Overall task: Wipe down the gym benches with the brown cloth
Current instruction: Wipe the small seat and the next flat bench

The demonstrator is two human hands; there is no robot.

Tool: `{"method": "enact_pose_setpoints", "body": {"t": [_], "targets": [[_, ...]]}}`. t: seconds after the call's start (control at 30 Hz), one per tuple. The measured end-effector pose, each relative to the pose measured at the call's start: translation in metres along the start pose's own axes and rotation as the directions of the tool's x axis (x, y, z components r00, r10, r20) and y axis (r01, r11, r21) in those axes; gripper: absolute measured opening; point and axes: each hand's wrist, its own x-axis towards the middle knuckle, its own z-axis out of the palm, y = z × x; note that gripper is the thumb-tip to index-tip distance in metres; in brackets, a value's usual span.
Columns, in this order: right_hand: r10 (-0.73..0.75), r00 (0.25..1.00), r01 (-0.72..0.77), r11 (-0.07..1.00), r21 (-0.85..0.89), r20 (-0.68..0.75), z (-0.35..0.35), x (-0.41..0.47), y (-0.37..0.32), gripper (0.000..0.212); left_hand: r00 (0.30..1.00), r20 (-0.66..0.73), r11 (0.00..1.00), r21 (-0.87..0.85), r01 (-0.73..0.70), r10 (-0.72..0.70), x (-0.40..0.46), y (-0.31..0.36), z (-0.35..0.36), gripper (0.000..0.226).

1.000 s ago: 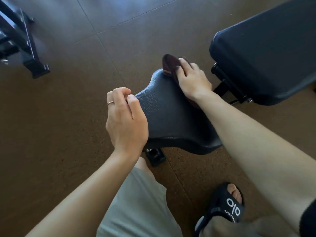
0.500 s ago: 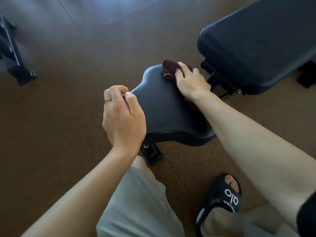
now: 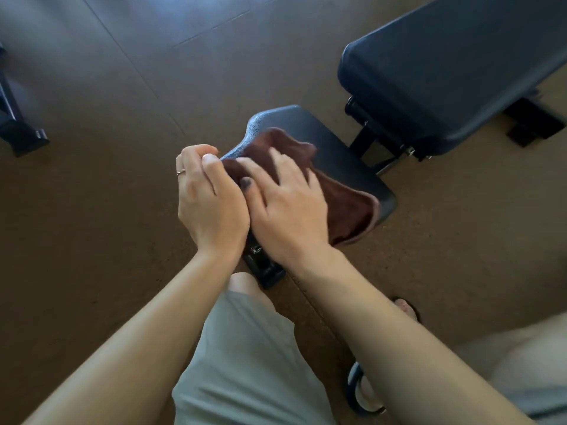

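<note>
While the brown cloth (image 3: 343, 197) lies spread over the seat pad (image 3: 346, 148), keep it flat and sweep edge to edge.
The right hand (image 3: 288, 204) presses the cloth with fingers (image 3: 277, 161) spread, blurred; cloth reaches beyond and right of them. Just left of those fingers, the left hand (image 3: 205, 197) is curled at the pad's edge, seemingly pinching the cloth's corner. The backrest pad (image 3: 454, 69), well beyond the fingertips, likely comes next.

Brown cork floor (image 3: 92, 240) with seam lines. Black frame foot (image 3: 21, 139) at far left. Grey shorts (image 3: 245, 363) below. Sandal (image 3: 362, 394) lower right, blurred.
</note>
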Motion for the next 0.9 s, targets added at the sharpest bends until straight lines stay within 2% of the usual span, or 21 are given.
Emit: {"method": "enact_pose_setpoints", "body": {"t": [0.07, 0.17, 0.2, 0.3, 0.37, 0.53, 0.63, 0.73, 0.8, 0.87, 0.9], "targets": [[-0.082, 0.996, 0.081, 0.995, 0.059, 0.023, 0.005, -0.007, -0.011, 0.044, 1.000, -0.009, 0.996, -0.082, 0.025, -0.026, 0.000, 0.000, -0.003, 0.042], [-0.136, 0.990, 0.135, 0.991, 0.004, 0.027, -0.010, -0.004, 0.025, 0.044, 0.999, 0.014, 0.995, -0.095, 0.029, -0.028, -0.001, 0.000, -0.005, 0.043], [-0.086, 0.996, 0.086, 0.996, -0.007, 0.019, -0.017, 0.003, 0.047, 0.044, 0.999, 0.023, 0.995, -0.093, 0.030, -0.028, -0.002, 0.000, -0.005, 0.043], [0.232, 0.969, -0.234, 0.972, 0.012, 0.087, -0.037, 0.021, 0.108, 0.046, 0.999, 0.025, 0.997, -0.061, 0.039, -0.037, -0.004, 0.000, -0.003, 0.043], [0.304, 0.950, -0.304, 0.953, -0.016, 0.070, -0.039, 0.013, 0.105, 0.051, 0.999, 0.016, 0.999, -0.036, 0.032, -0.031, -0.004, 0.001, -0.002, 0.042], [0.083, 0.996, -0.084, 0.996, 0.002, 0.026, -0.019, -0.049, 0.021, 0.047, 1.000, 0.007, 1.000, 0.000, 0.006, -0.006, -0.004, 0.001, -0.002, 0.042], [0.005, 0.999, -0.005, 1.000, 0.006, 0.042, -0.029, -0.029, 0.042, 0.044, 0.999, 0.028, 1.000, 0.019, -0.019, 0.018, -0.005, -0.001, -0.002, 0.040], [0.143, 0.977, -0.144, 0.990, -0.007, 0.160, -0.038, 0.031, 0.078, 0.044, 0.999, 0.034, 0.999, 0.034, -0.022, 0.020, -0.004, -0.003, -0.001, 0.037], [0.329, 0.908, -0.327, 0.944, -0.053, 0.260, -0.035, 0.070, 0.093, 0.048, 0.999, 0.029, 0.999, 0.031, -0.028, 0.027, -0.003, -0.004, -0.001, 0.037], [0.433, 0.858, -0.430, 0.900, -0.075, 0.277, -0.025, 0.099, 0.089, 0.052, 1.000, 0.015, 1.000, 0.014, -0.023, 0.023, -0.002, -0.005, 0.000, 0.038], [0.438, 0.859, -0.433, 0.898, -0.079, 0.265, -0.018, 0.109, 0.080, 0.052, 1.000, 0.008, 1.000, 0.008, -0.022, 0.022, -0.001, -0.005, 0.001, 0.039]]}}
